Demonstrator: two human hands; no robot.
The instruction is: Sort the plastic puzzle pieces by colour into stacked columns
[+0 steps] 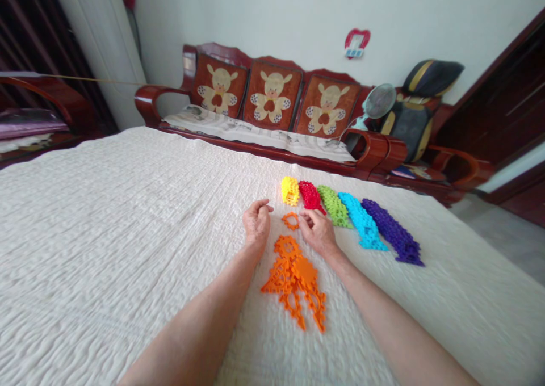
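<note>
My left hand (256, 222) is curled, its thumb and index finger toward the right, with nothing visible in it. My right hand (317, 231) has its fingertips pinched at the right edge of a toothed orange plastic ring (285, 221) lying on the white quilted cover. Nearer to me, between my forearms, lies a loose overlapping pile of flat orange plastic building pieces (293, 278), among them toothed rings, a disc, triangles and pointed shapes. Just beyond my right hand is a row of red interlocking pieces (310, 194), partly hidden by the fingers.
Beside the red row are yellow (290, 191), green (334, 205), light blue (364, 221) and purple (392, 231) rows of pieces. The quilted cover (128, 233) spreads beneath everything. Behind stand a wooden sofa (255, 142) with bear cushions and a small fan (380, 101).
</note>
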